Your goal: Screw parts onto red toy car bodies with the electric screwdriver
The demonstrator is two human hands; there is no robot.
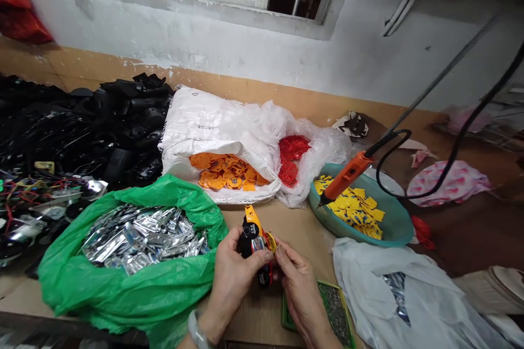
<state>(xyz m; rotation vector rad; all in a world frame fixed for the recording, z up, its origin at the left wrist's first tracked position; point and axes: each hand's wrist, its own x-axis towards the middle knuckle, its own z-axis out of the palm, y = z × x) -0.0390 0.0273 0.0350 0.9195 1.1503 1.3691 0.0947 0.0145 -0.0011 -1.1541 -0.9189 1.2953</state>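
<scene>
And here we are at the counter (257, 324), with both hands at work on one small gadget (254, 234), black and yellow with a silvery band and a touch of red. It's held up off the surface, right in the middle. The left grip (237, 267) has it firmly from the near left side, thumb laid across its front, a pale bracelet (196, 328) round that wrist. The right grip (298, 278) comes in from the other side, thumb and finger pinched on a yellow piece (271, 241) at the gadget's edge; whether that piece is joined on, I can't tell.

Just left, a green bag (118, 297) gapes open, loaded with shiny silver parts (155, 237). Beyond the hands, a white sack (204, 114) shows orange pieces (231, 172) at its mouth, with red pieces (292, 152) in a clear bag beside it. Over to the right, an orange electric screwdriver (346, 174) hangs tip down above a teal basin (403, 218) of yellow cut-outs (368, 210). Close by the right wrist, partly hidden, sits a green tray (284, 311) of small metal bits (335, 305). Black parts (114, 114) heap up at far left.
</scene>
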